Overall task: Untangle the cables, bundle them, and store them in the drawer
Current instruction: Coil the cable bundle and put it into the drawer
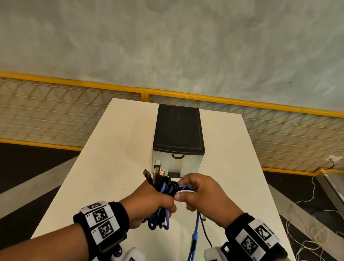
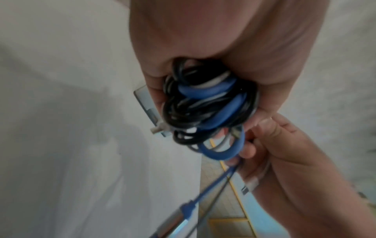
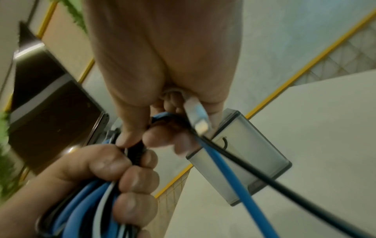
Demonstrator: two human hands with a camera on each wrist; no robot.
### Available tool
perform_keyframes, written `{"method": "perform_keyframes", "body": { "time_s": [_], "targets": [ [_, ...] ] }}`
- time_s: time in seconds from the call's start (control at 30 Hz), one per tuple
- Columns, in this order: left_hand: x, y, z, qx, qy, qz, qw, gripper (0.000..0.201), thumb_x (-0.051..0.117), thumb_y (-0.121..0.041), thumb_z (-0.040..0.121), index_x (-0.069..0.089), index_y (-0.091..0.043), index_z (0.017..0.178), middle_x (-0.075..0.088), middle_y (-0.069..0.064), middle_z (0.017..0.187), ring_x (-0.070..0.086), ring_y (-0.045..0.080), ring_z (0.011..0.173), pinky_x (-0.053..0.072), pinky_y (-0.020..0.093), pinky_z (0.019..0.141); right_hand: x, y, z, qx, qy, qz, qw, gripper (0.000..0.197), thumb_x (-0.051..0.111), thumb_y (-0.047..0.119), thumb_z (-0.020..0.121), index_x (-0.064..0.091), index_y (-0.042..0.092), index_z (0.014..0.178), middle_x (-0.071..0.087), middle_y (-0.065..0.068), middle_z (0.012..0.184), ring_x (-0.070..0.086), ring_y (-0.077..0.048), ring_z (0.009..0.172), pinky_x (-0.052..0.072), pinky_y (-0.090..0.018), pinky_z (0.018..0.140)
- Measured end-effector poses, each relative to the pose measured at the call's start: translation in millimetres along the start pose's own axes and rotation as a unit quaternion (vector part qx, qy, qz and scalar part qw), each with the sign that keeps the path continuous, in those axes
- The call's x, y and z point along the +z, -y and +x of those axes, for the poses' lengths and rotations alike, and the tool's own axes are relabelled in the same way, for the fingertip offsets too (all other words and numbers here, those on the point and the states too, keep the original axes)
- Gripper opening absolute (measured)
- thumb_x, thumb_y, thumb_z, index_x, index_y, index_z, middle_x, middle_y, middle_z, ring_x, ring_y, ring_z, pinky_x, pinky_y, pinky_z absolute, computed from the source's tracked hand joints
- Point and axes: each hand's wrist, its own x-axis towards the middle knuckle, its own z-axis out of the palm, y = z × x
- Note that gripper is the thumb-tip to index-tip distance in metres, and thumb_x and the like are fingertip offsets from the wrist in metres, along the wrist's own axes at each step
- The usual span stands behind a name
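A mottled grey plaster wall (image 1: 180,32) fills the upper half of the head view. Below it runs a yellow-framed wire mesh fence (image 1: 37,109). A white rectangular table (image 1: 100,164) stands on a dark floor (image 1: 2,168), where thin white cords (image 1: 315,234) lie tangled at right.

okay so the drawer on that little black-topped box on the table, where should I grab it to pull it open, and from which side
Take the small dark loop handle at the top centre of the drawer front, coming from the near side, the one facing you. Hook a finger or two through it and pull straight toward yourself. Both hands are full, the left hand gripping the cable bundle and the right hand its loose strands, so free one first.
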Motion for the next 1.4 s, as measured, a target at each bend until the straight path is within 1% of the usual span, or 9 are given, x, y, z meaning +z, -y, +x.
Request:
{"method": "perform_keyframes", "body": {
  "time_s": [0.3, 0.5, 0.6, 0.73, 0.93, 1.07, 1.17, 1.27, 1.4],
  "targets": [
    [-18, -16, 9, -0.014, -0.091, -0.134, 0.987, 0.02, 0.063, 0.005, 0.083, 0.064, -0.002, 0.064, 0.056, 0.014, 0.059, 0.055, 0.023, 0.05, 0.05, 0.031, 0.053, -3, -11, -9, 0.038, -0.008, 0.085, 0.996, 0.015, 0.052, 0.025, 0.099, 0.063, 0.017, 0.106, 0.058, -0.005, 0.068, 0.059, -0.017, 0.061, 0.052, -0.031, 0.062],
    [-6, -20, 14, -0.037, -0.095, -0.229, 0.968, 0.01, 0.064, -0.001, 0.085, 0.068, 0.001, 0.076, 0.062, 0.013, 0.067, 0.06, 0.022, 0.054, 0.05, 0.028, 0.053, 23, 2, -5, -0.027, -0.076, 0.065, 0.995, 0.041, 0.041, 0.018, 0.1, 0.045, 0.047, 0.128, 0.057, -0.001, 0.069, 0.053, -0.014, 0.057, 0.053, -0.03, 0.055],
    [2, -23, 13, -0.022, -0.071, -0.23, 0.97, 0.012, 0.067, -0.001, 0.084, 0.073, 0.003, 0.094, 0.072, 0.018, 0.079, 0.07, 0.028, 0.066, 0.054, 0.031, 0.057, 28, 10, -1, -0.063, -0.073, 0.042, 0.994, 0.052, 0.039, 0.012, 0.1, 0.036, 0.059, 0.122, 0.061, 0.02, 0.069, 0.051, -0.003, 0.054, 0.049, -0.029, 0.055],
    [1, -27, 11, -0.005, -0.03, -0.139, 0.99, 0.018, 0.069, 0.002, 0.082, 0.075, -0.003, 0.098, 0.076, 0.02, 0.093, 0.074, 0.031, 0.084, 0.057, 0.034, 0.07, 23, 18, -7, -0.096, -0.035, 0.061, 0.993, 0.054, 0.036, -0.008, 0.092, 0.041, 0.039, 0.119, 0.063, 0.017, 0.083, 0.058, 0.01, 0.066, 0.045, -0.009, 0.058],
    [-3, -23, 8, -0.045, 0.037, -0.112, 0.992, 0.015, 0.074, -0.005, 0.082, 0.076, -0.007, 0.097, 0.075, 0.02, 0.099, 0.073, 0.032, 0.092, 0.058, 0.044, 0.087, 26, 15, -10, -0.057, 0.028, 0.051, 0.997, 0.042, 0.051, 0.012, 0.091, 0.036, 0.047, 0.111, 0.062, -0.003, 0.112, 0.07, -0.016, 0.087, 0.054, -0.037, 0.057],
    [4, -21, 7, -0.034, 0.058, -0.095, 0.993, 0.018, 0.078, -0.008, 0.081, 0.076, -0.012, 0.098, 0.077, 0.014, 0.1, 0.074, 0.028, 0.097, 0.057, 0.042, 0.09, 28, -5, -1, -0.014, 0.068, -0.019, 0.997, 0.088, 0.058, 0.013, 0.092, -0.007, 0.03, 0.149, 0.046, -0.006, 0.138, 0.067, -0.017, 0.095, 0.053, -0.021, 0.059],
    [8, -18, 8, -0.029, 0.03, -0.122, 0.992, 0.018, 0.077, -0.007, 0.081, 0.076, -0.01, 0.099, 0.077, 0.015, 0.1, 0.075, 0.028, 0.095, 0.058, 0.038, 0.082, 28, -15, 9, 0.006, 0.089, -0.082, 0.993, 0.106, 0.058, 0.014, 0.086, -0.027, 0.024, 0.149, 0.026, -0.012, 0.157, 0.063, -0.016, 0.108, 0.058, -0.028, 0.078],
    [9, -14, 8, -0.024, 0.016, -0.196, 0.98, 0.018, 0.072, -0.005, 0.084, 0.075, -0.007, 0.101, 0.076, 0.019, 0.102, 0.074, 0.032, 0.095, 0.058, 0.04, 0.081, 26, -8, 14, -0.03, 0.077, -0.107, 0.991, 0.112, 0.066, 0.016, 0.082, -0.022, 0.03, 0.15, 0.0, -0.006, 0.163, 0.024, -0.023, 0.148, 0.035, -0.041, 0.115],
    [10, -11, 9, -0.024, 0.002, -0.239, 0.971, 0.018, 0.068, -0.004, 0.086, 0.073, -0.002, 0.103, 0.076, 0.018, 0.095, 0.074, 0.029, 0.085, 0.058, 0.036, 0.072, 22, 0, 13, -0.035, 0.107, -0.089, 0.99, 0.117, 0.064, -0.001, 0.082, -0.023, 0.047, 0.144, -0.015, 0.002, 0.163, 0.006, -0.021, 0.152, 0.024, -0.042, 0.121]
  ]
}}
